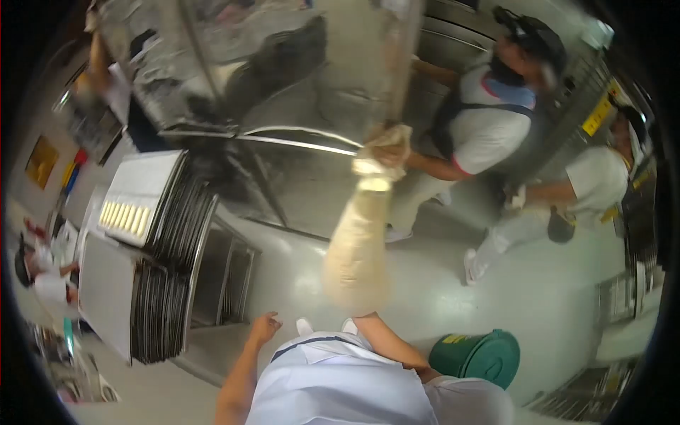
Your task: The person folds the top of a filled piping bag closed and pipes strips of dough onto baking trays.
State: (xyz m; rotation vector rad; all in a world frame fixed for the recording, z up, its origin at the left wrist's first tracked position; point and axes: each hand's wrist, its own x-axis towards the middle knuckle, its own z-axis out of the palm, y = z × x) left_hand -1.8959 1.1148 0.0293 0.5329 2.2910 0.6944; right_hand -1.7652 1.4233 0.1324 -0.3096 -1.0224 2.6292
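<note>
My left hand is held out at the lower centre, its fingers apart and nothing in them. My right forearm reaches up to the lower end of a long, pale, bulging bag-like mass, blurred at its bottom; my right hand is hidden there. A co-worker's hand grips the mass at its narrow top, with a pale cloth around it.
At left stands a rack of stacked trays; the top tray bears a row of several pale pieces. A green bin is at lower right. Two co-workers stand at right, beside a large metal-framed clear panel. Others are at far left.
</note>
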